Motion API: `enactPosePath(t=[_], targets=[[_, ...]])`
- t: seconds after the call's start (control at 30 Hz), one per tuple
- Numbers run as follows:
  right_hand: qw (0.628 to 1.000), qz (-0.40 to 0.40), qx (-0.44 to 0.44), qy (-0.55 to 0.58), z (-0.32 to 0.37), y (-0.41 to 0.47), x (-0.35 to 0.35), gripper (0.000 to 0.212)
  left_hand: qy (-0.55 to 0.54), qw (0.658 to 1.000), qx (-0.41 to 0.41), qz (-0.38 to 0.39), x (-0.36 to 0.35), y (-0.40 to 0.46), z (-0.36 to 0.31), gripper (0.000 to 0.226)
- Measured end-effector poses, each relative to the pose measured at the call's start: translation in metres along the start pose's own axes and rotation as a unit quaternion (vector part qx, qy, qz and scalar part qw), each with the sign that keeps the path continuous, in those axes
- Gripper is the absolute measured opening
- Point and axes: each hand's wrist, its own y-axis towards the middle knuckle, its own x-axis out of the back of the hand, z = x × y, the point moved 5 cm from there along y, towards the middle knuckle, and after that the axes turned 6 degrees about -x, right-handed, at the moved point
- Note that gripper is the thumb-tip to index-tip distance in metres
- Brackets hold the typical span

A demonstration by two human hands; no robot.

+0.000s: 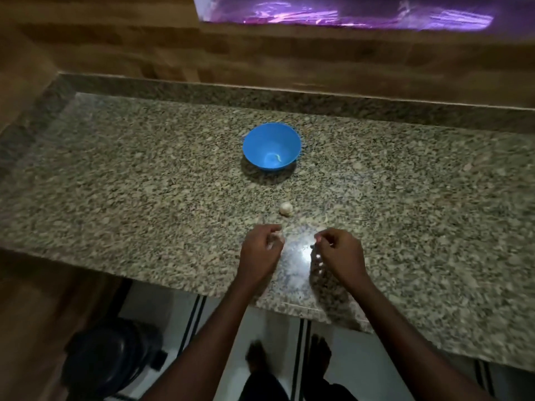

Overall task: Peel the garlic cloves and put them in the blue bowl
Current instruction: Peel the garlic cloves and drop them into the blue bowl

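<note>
I've got both hands low over the near edge of the counter, fingers curled in on each. My left hand looks to be pinching something pale at its fingertips, a clove I'd judge, though the blur keeps me from being sure. My right hand has thumb and forefinger pressed together at about ten o'clock of the hand, with a pale fleck there; peel or glare, I cannot tell. I read the pair as held close together so one can steady while the other strips skin.

The garlic sits alone on the stone at twelve o'clock from my hands, just beyond them, an easy reach. The bowl stands further out along the same line, upright, apart from the garlic, and I see only a small pale curl at its bottom, so the job seems barely started.

The counter is speckled granite, glossy, with a bright glare spot between my hands. Wood panelling backs it at twelve, a purple-lit opening at one o'clock. Below the edge: pale floor tiles, my feet, a dark round object at seven.
</note>
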Motion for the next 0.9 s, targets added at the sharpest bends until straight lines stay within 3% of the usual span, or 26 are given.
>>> enactPosePath(t=[0.07, 0.13, 0.27, 0.4, 0.57, 0.7, 0.8, 0.9], targets=[[0.995, -0.059, 0.021, -0.078, 0.006, 0.024, 0.005, 0.015, 0.146, 0.988, -0.051, -0.008, -0.008, 0.022, 0.001, 0.043], [0.984, -0.088, 0.032, -0.151, 0.010, 0.046, 0.003, 0.021, 0.257, 0.965, -0.042, 0.021, -0.014, 0.040, 0.008, 0.059], [0.973, -0.095, 0.056, -0.205, 0.009, 0.077, -0.002, 0.010, 0.337, 0.937, -0.043, 0.082, -0.021, 0.055, 0.025, 0.069], [0.977, -0.095, 0.095, -0.166, 0.050, 0.099, 0.008, 0.008, 0.298, 0.949, -0.088, 0.054, -0.006, 0.065, 0.031, 0.058], [0.973, -0.095, 0.198, -0.075, 0.160, 0.137, 0.001, 0.007, 0.241, 0.962, -0.130, 0.001, 0.003, 0.081, 0.028, 0.027], [0.958, -0.081, 0.232, -0.144, 0.209, 0.167, -0.029, 0.001, 0.158, 0.980, -0.118, -0.005, 0.000, 0.087, 0.026, 0.024], [0.945, -0.068, 0.237, -0.214, 0.210, 0.181, -0.045, 0.012, 0.082, 0.990, -0.111, 0.018, -0.006, 0.089, 0.018, 0.030], [0.933, -0.055, 0.255, -0.249, 0.202, 0.181, -0.049, 0.017, 0.075, 0.990, -0.113, 0.041, -0.014, 0.091, 0.011, 0.034]])
